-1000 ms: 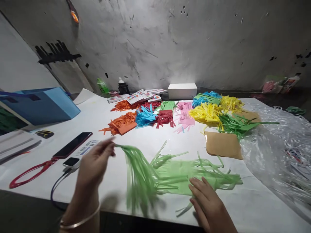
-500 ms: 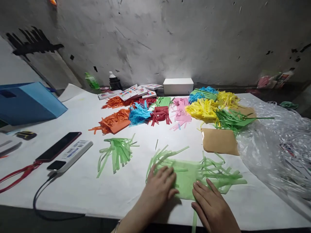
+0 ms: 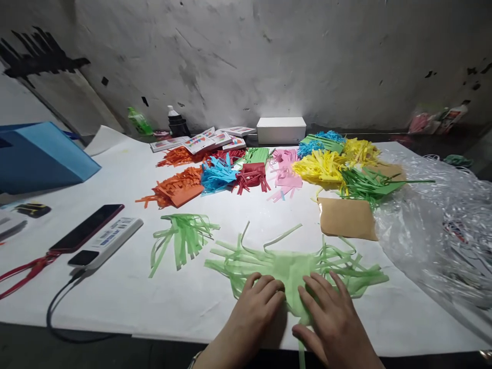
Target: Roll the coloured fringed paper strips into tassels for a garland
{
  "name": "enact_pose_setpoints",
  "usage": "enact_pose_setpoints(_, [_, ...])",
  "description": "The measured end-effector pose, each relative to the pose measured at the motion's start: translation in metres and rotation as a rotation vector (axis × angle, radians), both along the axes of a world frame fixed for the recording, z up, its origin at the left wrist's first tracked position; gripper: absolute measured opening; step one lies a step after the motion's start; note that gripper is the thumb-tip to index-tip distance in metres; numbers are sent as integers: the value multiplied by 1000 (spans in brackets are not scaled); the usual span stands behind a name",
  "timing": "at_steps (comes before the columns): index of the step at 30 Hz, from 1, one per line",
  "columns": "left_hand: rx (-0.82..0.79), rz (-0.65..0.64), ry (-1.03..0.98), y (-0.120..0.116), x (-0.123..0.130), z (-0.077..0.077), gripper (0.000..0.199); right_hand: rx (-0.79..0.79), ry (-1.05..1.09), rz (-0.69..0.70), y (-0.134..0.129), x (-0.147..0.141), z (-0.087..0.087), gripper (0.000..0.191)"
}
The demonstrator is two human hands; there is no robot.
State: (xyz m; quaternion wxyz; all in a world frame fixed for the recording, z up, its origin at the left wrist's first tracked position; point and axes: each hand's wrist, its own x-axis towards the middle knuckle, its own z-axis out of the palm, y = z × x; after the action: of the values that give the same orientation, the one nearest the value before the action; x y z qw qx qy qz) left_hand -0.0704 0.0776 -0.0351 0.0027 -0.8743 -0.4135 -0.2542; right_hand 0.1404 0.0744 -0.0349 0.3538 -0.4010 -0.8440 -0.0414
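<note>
Head view: the fringed green paper (image 3: 292,267) runs under and past my fingertips (image 3: 305,296) toward twelve o'clock, long axis nine-to-three, my left hand (image 3: 258,305) curled, any pinch hidden, my right hand (image 3: 331,315) loosely spread, both equally near.

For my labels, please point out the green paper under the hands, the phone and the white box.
Green paper (image 3: 294,267), head view: its plain middle.
Phone (image 3: 89,229), head view: its dark screen.
White box (image 3: 281,132), head view: its front face.

Phone (image 3: 90,228) left of tissue sheet (image 3: 294,266) on table (image 3: 172,302); plastic (image 3: 411,233) right; box (image 3: 281,131) behind
</note>
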Motion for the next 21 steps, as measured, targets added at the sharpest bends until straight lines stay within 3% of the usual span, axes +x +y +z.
enact_pose_setpoints(4, [9, -45, -90, -7, 0, 4, 29, 117, -46, 118, -3, -9, 2, 27])
enact_pose_setpoints(6, [17, -56, -112, -12, -1, 7, 32, 104, 12, 99, -2, -1, -2, 27])
enact_pose_setpoints(8, [16, -51, -116, -15, -3, 9, 32, 50, -1, 3, 0, 25, -10, 29])
enact_pose_setpoints(13, [-39, -49, -123, -14, -6, 9, 25, 72, -353, -389, -8, 142, -21, 37])
enact_pose_setpoints(15, [-45, -39, -141, -12, -4, 9, 23, 93, -314, -534, -17, 162, -11, 35])
enact_pose_setpoints(16, [-50, -32, -148, -12, -3, 9, 22, 98, -257, -590, -21, 158, -4, 39])
enact_pose_setpoints(17, [-51, -25, -156, -12, -1, 10, 21, 98, -184, -554, -24, 145, 4, 45])
enact_pose_setpoints(21, [-55, -36, -171, -13, 3, 12, 19, 65, -114, 62, -16, 48, 21, 51])
